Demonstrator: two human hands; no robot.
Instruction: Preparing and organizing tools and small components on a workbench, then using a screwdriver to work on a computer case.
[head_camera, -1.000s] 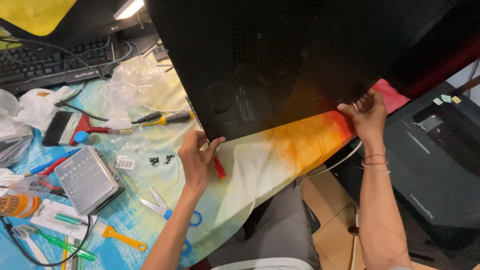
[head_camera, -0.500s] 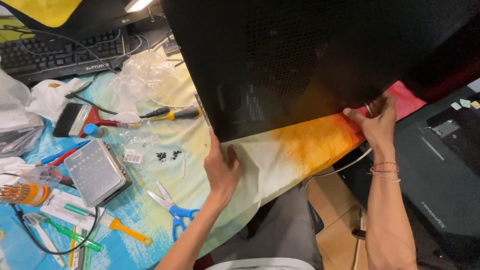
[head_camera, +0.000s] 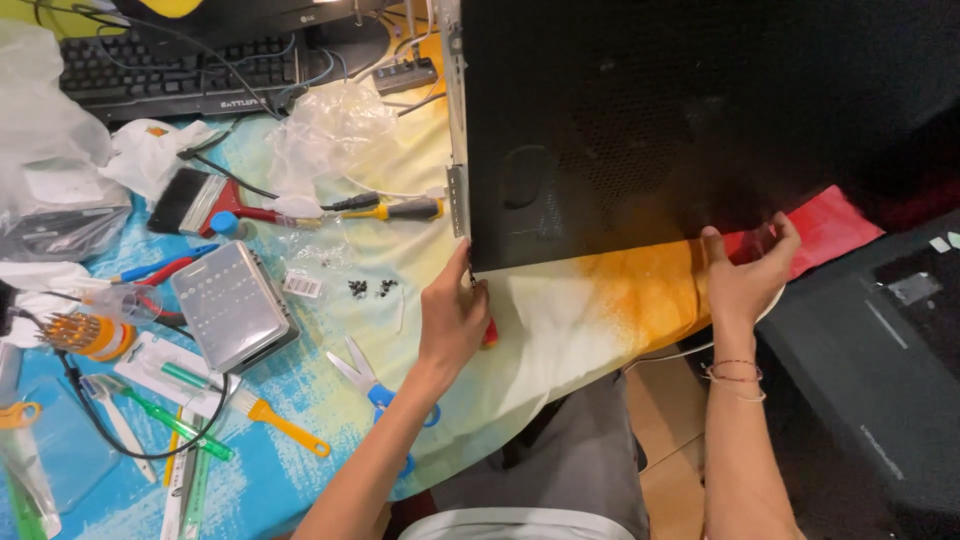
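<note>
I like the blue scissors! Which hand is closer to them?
The left hand. It grips the black computer case corner just above the scissors. The right hand holds the case's edge, far across.

1 case (head_camera: 700, 110), 1 scissors (head_camera: 372, 385), 1 keyboard (head_camera: 190, 75)

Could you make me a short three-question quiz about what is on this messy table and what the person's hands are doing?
1. True or false: both hands grip the lower edge of the black computer case.
2. Which tool lies nearest the left hand? A) paintbrush B) blue-handled scissors C) keyboard
3. What colour is the cloth between the two hands?

Key
1. True: the left hand holds the near left corner, and the right hand holds the edge further right.
2. B
3. Orange, fading to pale yellow on the left and red on the right.
</note>
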